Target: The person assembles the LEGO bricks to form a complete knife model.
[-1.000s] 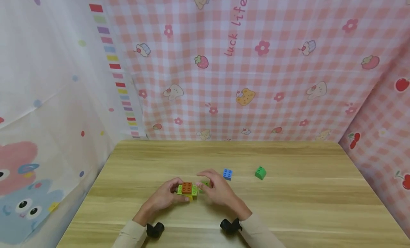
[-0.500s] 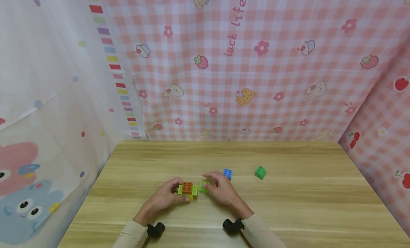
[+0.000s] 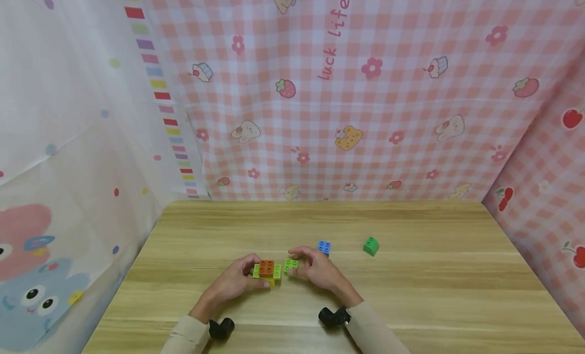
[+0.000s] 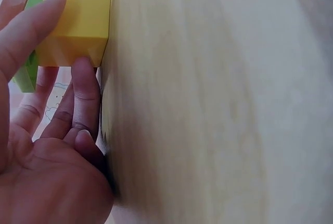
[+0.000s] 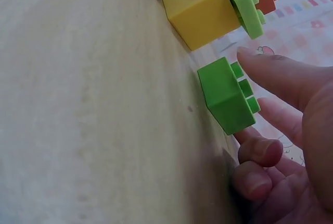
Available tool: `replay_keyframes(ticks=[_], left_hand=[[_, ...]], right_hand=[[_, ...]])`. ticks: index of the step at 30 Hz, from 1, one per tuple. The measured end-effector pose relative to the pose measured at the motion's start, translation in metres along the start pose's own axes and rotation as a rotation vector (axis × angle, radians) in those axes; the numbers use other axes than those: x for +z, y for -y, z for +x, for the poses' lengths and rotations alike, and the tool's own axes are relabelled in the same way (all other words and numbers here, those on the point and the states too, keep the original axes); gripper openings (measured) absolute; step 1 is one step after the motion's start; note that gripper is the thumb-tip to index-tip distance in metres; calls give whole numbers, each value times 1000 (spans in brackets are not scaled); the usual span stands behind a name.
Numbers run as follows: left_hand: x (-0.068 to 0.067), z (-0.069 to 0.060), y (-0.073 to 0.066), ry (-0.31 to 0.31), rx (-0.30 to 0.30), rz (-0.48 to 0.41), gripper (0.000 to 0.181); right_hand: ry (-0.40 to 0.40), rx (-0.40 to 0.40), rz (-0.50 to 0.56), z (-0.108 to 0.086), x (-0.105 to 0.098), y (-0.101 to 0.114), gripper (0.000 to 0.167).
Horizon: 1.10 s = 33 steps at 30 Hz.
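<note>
The left hand (image 3: 235,280) grips a small stack: a yellow block (image 4: 78,26) below, a light green plate (image 5: 243,6) over it and an orange-brown brick (image 3: 266,268) on top. Just right of the stack, a green brick (image 3: 290,266) stands on the table, studs up, apart from the yellow block. The right hand (image 3: 319,270) is beside that brick; in the right wrist view its thumb hovers near the studs of the green brick (image 5: 227,96), and its other fingers are bent loosely behind it.
A blue brick (image 3: 324,248) lies just behind the right hand, partly covered by it. Farther right on the wooden table (image 3: 439,283) is a darker green brick with a curved side (image 3: 371,246). Patterned cloths hang behind and at both sides.
My right hand has drawn back slightly to the right, uncovering the green brick beside the stack; a reddish piece seen by its fingers is out of sight. The left hand has stayed on the stack.
</note>
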State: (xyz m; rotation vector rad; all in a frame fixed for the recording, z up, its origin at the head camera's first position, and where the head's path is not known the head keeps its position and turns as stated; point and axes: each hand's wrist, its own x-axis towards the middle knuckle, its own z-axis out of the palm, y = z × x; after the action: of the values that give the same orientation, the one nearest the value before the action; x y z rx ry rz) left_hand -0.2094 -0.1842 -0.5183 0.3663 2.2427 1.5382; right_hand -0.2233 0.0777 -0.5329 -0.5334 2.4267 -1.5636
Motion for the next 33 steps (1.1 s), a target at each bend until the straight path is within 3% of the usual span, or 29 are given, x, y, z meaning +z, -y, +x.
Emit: replay_keyframes(ticks=[9,33], left_hand=[[0,0,1,1,4,2,36],[-1,2,3,2,11,10,36]], right_hand=[[7,-17,20,0,1,0,50],[-53,-48,-92,-3,5,1,35]])
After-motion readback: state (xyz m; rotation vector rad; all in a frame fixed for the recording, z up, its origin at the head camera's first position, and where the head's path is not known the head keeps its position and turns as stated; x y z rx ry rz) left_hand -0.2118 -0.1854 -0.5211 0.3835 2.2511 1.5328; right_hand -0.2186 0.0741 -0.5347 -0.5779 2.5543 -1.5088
